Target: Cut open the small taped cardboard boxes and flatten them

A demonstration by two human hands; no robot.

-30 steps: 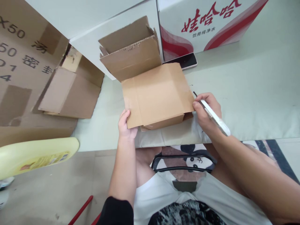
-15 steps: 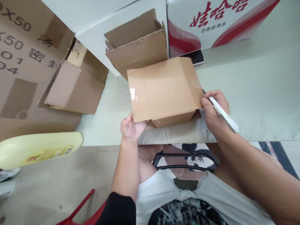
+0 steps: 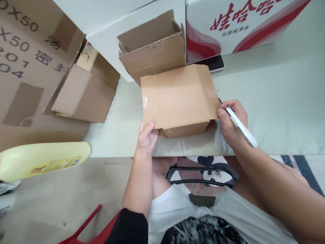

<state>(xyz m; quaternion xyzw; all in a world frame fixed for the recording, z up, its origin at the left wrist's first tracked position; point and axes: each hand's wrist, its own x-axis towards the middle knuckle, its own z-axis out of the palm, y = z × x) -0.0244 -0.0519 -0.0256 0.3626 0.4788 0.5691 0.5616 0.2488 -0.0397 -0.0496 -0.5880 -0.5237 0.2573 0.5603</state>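
A brown cardboard box (image 3: 182,96) lies in front of me with its flaps spread out, and a strip of shiny tape sticks to its left flap. My left hand (image 3: 147,136) is closed on the near left corner of that box, thumb on top and fingers underneath. In my right hand (image 3: 232,118) is a white-handled utility knife (image 3: 241,127), its dark tip pointing at the right flap. The thumb and fingers of this hand also touch the flap's near right corner. Part of the knife is hidden by my fingers.
Behind stand an open cardboard box (image 3: 154,51), a red-and-white carton (image 3: 236,30) and a phone (image 3: 215,63). To the left are a small box (image 3: 86,95), a large printed carton (image 3: 22,101) and a yellow bottle (image 3: 45,159). The cloth-covered table (image 3: 284,112) ends near my lap.
My left hand has shifted slightly right and up, and its thumb now presses on top of the flap corner. My right hand keeps hold of the utility knife. The view has moved slightly.
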